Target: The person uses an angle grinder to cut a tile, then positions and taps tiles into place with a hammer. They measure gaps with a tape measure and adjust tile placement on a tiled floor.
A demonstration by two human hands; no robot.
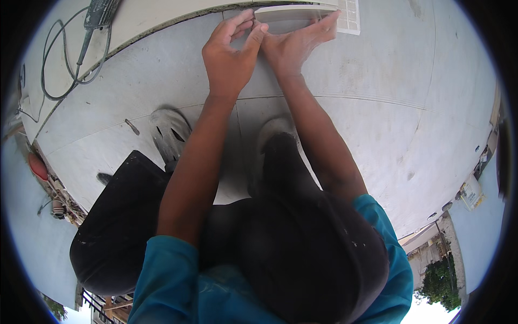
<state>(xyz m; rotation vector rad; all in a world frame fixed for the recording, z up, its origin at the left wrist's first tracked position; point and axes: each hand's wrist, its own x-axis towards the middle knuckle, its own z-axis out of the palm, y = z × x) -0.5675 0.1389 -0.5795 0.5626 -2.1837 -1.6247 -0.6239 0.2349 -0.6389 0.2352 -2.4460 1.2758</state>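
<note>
At the top of the head view, a flat white panel (294,9) is held up off the floor, its near side in grey shadow. My left hand (232,56) pinches its left end, thumb and fingers bent around the edge. From below, my right hand (295,47) grips the same panel, with one digit stretched along toward its right end. Part of the right hand's grip is hidden by the panel. Just beyond the right fingertips is a white piece with a grid of ribs (350,17); whether it joins the panel I cannot tell.
A dark corded power tool (101,12) lies at the upper left, its cable (43,81) looped beside it. Large pale floor slabs (372,70) spread around my shoes (171,132). A small dark stick-like object (131,127) lies left of them. A white bucket (471,193) stands far right.
</note>
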